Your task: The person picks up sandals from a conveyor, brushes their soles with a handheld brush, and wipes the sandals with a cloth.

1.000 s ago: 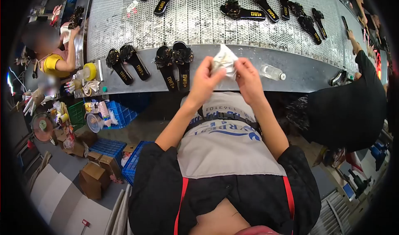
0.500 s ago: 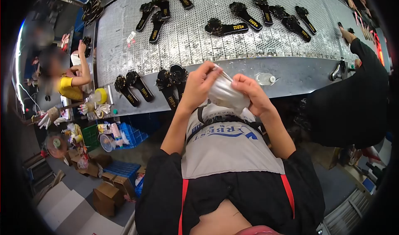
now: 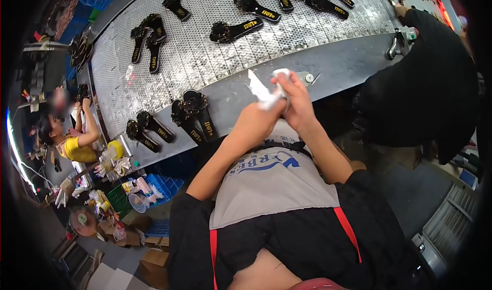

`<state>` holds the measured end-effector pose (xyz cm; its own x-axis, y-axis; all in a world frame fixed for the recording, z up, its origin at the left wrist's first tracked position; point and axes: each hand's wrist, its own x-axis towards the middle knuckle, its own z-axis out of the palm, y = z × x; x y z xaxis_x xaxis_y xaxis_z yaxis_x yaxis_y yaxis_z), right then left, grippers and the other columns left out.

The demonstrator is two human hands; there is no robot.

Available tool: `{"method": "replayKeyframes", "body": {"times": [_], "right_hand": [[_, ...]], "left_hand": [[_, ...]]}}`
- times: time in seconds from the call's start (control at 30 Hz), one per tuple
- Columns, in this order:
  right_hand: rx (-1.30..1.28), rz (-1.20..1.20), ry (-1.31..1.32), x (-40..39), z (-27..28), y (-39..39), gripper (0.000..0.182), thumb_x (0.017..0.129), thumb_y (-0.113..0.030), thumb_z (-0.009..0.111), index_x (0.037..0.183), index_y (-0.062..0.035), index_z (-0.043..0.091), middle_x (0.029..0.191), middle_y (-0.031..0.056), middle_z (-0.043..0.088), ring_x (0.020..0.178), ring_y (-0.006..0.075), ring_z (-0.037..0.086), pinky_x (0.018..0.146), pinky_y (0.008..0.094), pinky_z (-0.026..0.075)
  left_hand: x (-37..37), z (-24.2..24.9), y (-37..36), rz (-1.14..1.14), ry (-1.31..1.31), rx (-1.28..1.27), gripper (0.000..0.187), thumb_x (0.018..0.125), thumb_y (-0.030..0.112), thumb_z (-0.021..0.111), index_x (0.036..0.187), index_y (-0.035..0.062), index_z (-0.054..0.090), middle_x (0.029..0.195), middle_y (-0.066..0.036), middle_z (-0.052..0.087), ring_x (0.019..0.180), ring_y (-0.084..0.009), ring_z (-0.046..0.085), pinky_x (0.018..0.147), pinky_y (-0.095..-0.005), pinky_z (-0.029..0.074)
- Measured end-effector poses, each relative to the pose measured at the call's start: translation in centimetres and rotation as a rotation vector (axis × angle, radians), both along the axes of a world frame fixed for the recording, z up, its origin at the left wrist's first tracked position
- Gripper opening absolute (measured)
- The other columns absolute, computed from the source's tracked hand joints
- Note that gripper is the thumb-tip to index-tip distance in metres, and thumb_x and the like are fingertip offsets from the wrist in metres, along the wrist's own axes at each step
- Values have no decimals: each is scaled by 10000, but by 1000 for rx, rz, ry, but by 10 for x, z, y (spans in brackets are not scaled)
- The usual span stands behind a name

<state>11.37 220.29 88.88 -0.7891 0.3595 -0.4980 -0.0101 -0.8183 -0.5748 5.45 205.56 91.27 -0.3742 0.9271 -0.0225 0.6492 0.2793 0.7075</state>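
A crumpled white cloth point(image 3: 262, 93) is bunched between my two hands above the table's near edge. My left hand point(image 3: 262, 117) is closed on its lower part. Beside it, my right hand point(image 3: 295, 98) has its fingers wrapped round the other end, and one corner sticks up loose toward the upper left. A clear bottle with a white cap point(image 3: 308, 78) lies just behind my right hand, partly hidden. To the left, black slippers with dark ruffled bows point(image 3: 195, 116) rest in pairs on the metal edge.
More black slippers point(image 3: 236, 30) lie on the silvery patterned conveyor surface point(image 3: 200, 59). A person in yellow point(image 3: 79, 145) works at the far left. A black-sleeved person point(image 3: 420, 90) stands at the right. Blue crates point(image 3: 161, 186) and cardboard boxes point(image 3: 154, 264) are lower left.
The white cloth, spread between my hands before, is now bunched up, and my hands are closer together. The view has shifted, so the slippers and table appear farther left.
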Motion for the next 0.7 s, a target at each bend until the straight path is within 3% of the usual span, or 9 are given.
{"method": "replayKeyframes", "body": {"times": [0.03,0.1,0.13,0.23,0.33,0.47,0.57,0.7], "right_hand": [[114,-32,3,15,-21,18,110,1052,-183,614,1118,-96,609,1035,17,700,847,96,653,753,285,543],[638,-92,-125,39,-53,49,158,1045,-172,607,1174,-81,603,1048,39,697,808,156,674,707,328,554],[1045,-122,-258,49,-64,60,194,1041,-161,599,1213,-71,597,1064,61,696,782,214,697,674,366,563],[1886,-20,-487,70,-80,83,253,1030,-152,585,1270,-71,581,1150,112,675,789,365,715,635,462,571],[1857,208,-636,75,-98,85,238,1026,-149,576,1257,-94,577,1231,139,636,807,448,695,643,523,573],[1872,235,-694,70,-102,76,239,1024,-222,617,1208,-89,539,1238,144,619,760,430,709,624,513,585],[1963,73,-617,65,-134,77,296,1009,-261,653,1182,-72,503,1219,164,616,716,433,706,590,512,580],[1869,-42,-632,47,-173,112,369,994,-271,688,1176,-56,451,1212,177,612,871,420,704,674,494,567]], "left_hand": [[-1,3,0,-109,-8,65,194,977,145,631,1148,60,664,1088,-116,694,944,-334,691,841,-425,560],[0,5,-10,-268,-137,51,219,1014,188,590,1166,46,661,1216,-146,653,1097,-334,652,958,-417,518],[0,4,-18,-237,-242,1,226,1021,195,582,1167,43,664,1200,-143,660,1085,-339,654,950,-411,518],[-1,-5,-35,-128,-440,-130,244,1038,210,562,1169,35,673,1151,-141,681,1057,-350,661,930,-397,519],[-1,-14,-46,-13,-405,-182,248,1043,212,558,1164,34,681,1108,-149,693,1042,-351,664,921,-388,517],[-5,-14,-52,22,-376,-232,266,1052,245,542,1158,45,681,1113,-143,700,1057,-338,662,932,-394,516],[-5,-16,-53,51,-436,-242,291,1066,257,539,1170,33,692,1099,-137,709,1041,-296,682,926,-360,518],[-12,-20,-54,76,-463,-236,311,1075,265,527,1167,24,700,1104,-137,718,1039,-277,685,925,-357,518]]}}
